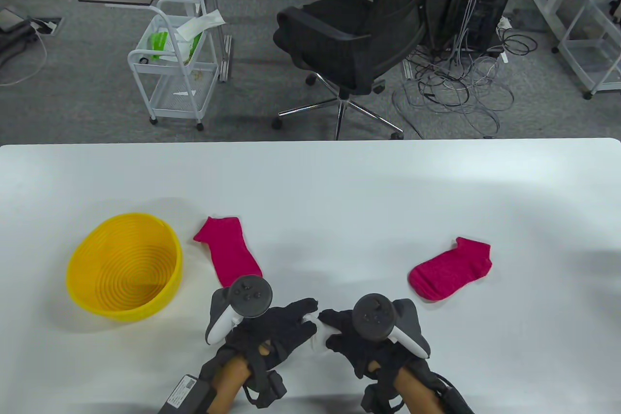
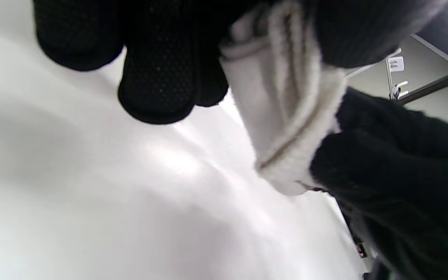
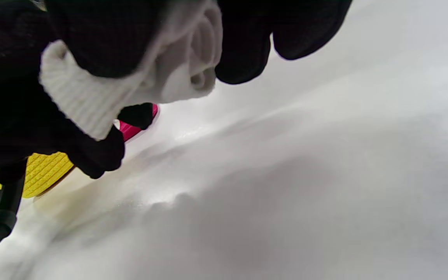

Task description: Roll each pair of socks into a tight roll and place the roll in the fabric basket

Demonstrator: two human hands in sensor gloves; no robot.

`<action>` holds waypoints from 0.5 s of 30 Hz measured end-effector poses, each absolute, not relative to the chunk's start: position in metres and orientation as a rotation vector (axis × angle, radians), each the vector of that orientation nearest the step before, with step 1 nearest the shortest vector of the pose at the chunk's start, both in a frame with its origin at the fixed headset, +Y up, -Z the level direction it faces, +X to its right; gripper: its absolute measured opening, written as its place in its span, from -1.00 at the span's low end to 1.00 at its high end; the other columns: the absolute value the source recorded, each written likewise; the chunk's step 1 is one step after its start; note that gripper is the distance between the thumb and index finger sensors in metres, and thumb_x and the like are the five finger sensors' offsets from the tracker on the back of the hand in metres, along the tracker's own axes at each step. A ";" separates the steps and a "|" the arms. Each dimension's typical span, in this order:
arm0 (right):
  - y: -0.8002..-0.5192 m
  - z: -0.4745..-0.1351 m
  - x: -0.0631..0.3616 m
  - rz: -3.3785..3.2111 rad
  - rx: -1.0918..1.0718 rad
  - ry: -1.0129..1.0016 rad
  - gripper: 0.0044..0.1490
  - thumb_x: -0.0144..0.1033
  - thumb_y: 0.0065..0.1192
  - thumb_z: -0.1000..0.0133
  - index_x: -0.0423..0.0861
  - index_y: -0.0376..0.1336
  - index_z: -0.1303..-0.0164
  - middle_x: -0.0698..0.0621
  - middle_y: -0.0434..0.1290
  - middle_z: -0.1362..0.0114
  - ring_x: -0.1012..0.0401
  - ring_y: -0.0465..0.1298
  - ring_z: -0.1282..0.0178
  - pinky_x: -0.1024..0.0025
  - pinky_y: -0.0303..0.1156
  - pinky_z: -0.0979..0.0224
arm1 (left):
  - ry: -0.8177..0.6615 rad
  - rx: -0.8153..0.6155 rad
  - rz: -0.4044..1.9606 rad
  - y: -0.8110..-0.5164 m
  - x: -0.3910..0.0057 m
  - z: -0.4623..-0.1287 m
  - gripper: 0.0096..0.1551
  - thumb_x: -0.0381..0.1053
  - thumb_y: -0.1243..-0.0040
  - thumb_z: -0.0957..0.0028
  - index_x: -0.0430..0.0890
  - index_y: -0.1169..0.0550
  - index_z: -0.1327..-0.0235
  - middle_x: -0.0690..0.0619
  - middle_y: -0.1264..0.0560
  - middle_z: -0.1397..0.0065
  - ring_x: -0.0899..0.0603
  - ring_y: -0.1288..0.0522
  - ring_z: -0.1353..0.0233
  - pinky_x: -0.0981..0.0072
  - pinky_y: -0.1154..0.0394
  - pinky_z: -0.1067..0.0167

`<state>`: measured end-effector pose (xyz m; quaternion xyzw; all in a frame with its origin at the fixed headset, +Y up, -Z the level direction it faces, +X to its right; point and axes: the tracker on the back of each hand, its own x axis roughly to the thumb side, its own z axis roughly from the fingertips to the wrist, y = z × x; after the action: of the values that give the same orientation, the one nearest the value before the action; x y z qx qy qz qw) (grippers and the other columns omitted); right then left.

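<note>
White sock roll (image 1: 314, 331) sits pinched between left hand (image 1: 271, 331) and right hand (image 1: 361, 341), lying across them. Yellow basket (image 1: 77, 288) lies off to the left, nearer the left hand.

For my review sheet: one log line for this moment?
both hands rolling white socks | left hand, right hand gripping | pink socks unrolled | basket empty

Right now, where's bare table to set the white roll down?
Bare: between the two pink socks, and the whole far half. Crowded: the near left, where basket, sock and left hand sit close.
</note>
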<state>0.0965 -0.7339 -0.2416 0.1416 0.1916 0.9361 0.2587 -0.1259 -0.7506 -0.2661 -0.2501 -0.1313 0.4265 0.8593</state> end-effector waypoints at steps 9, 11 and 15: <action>-0.717 -0.232 0.091 2.740 0.337 0.118 -0.28 0.12 0.25 0.06 0.24 0.24 -0.36 0.13 0.37 -0.51 0.13 0.40 -0.51 -0.04 0.32 -0.50 | -0.164 -0.412 0.825 -0.744 -0.128 -0.264 -0.29 0.27 -0.22 0.20 0.01 -0.51 -0.22 -0.08 -0.66 -0.09 -0.07 -0.72 0.20 -0.02 -0.57 0.08; -0.709 -0.226 0.088 2.738 0.364 0.005 -0.35 0.14 0.26 0.07 0.23 0.34 -0.26 0.16 0.46 -0.42 0.17 0.47 -0.43 -0.02 0.35 -0.49 | -0.127 -0.380 0.806 -0.742 -0.127 -0.263 -0.30 0.28 -0.23 0.20 0.00 -0.52 -0.19 -0.07 -0.68 -0.06 -0.06 -0.73 0.22 -0.02 -0.59 0.09; -0.709 -0.219 0.078 2.776 0.389 0.003 -0.32 0.25 0.26 0.11 0.18 0.42 -0.18 0.13 0.55 -0.32 0.16 0.54 -0.33 -0.04 0.38 -0.43 | -0.044 -0.326 0.796 -0.739 -0.125 -0.259 -0.30 0.30 -0.26 0.23 -0.04 -0.58 -0.12 -0.07 -0.73 0.03 -0.03 -0.76 0.30 0.01 -0.63 0.17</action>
<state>0.0775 -0.7093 -0.2188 0.1370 0.0010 0.9761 0.1685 -0.1248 -0.7389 -0.2592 -0.1579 -0.0214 0.3858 0.9087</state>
